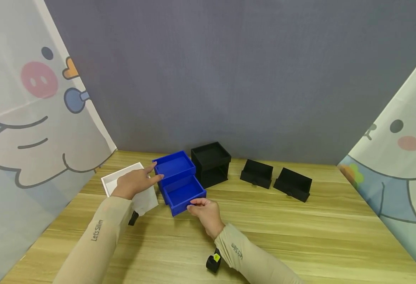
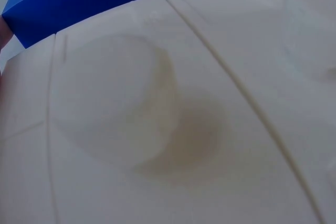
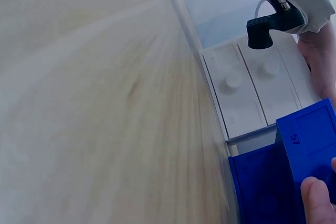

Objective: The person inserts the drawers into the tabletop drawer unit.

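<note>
A blue drawer box (image 1: 174, 165) with a tray-like top stands left of centre. A blue drawer (image 1: 184, 193) sticks out of its front, and the number 57 shows on its face in the right wrist view. My right hand (image 1: 208, 215) pinches this drawer at the middle of its front, thumb (image 3: 316, 198) against the face. My left hand (image 1: 133, 183) reaches over a white drawer box (image 1: 147, 201), its extended fingers touching the left side of the blue box. Round knobs, one a large blurred knob (image 2: 110, 98), project from the white fronts.
Against the blue box's right side stands a black drawer box (image 1: 211, 156) with an open front bay. Two loose black drawers, a nearer one (image 1: 293, 184) and a farther one (image 1: 256, 173), lie to the right on the wooden table (image 1: 321, 236). A grey curtain (image 1: 243, 79) rises behind.
</note>
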The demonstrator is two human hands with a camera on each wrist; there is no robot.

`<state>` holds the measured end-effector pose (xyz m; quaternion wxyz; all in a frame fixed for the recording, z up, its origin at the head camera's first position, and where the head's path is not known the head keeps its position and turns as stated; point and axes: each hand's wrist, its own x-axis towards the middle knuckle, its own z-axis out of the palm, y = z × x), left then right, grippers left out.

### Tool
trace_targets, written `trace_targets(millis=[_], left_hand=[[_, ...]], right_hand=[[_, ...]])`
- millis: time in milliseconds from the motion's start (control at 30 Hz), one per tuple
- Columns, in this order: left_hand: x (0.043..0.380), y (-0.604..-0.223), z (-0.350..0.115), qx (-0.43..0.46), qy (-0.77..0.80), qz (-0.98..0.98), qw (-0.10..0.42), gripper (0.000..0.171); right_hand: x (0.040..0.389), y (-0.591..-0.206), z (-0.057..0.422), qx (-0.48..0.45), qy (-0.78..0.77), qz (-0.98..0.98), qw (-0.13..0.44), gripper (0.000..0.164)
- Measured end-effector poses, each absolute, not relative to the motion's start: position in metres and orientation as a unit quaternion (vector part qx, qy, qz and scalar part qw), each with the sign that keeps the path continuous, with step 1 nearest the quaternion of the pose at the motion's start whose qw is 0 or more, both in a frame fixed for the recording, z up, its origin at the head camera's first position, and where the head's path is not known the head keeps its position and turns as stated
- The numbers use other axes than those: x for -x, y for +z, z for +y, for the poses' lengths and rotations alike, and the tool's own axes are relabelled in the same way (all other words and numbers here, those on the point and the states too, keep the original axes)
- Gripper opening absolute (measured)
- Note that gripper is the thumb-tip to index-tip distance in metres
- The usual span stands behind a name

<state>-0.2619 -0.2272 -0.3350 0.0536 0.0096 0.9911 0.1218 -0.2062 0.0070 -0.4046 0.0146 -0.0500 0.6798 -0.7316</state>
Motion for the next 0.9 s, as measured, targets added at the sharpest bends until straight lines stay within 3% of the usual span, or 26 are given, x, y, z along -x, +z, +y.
trace_targets(millis=[133, 433, 900], left_hand=[[0.262, -0.335, -0.227, -0.009, 0.122, 0.991, 0.051, 0.087], [0.26, -0.336, -0.228, -0.01, 0.125, 0.991, 0.051, 0.088], [0.261, -0.334, -0.227, -0.014, 0.122, 0.991, 0.048, 0.087]], right_hand=[[0.2, -0.397, 0.007, 0.047, -0.737, 0.675, 0.005, 0.017], [0.22, -0.433, 0.0, 0.021, -0.739, 0.673, -0.003, 0.017], [0.222, -0.429, -0.001, 0.044, -0.735, 0.677, 0.001, 0.017]])
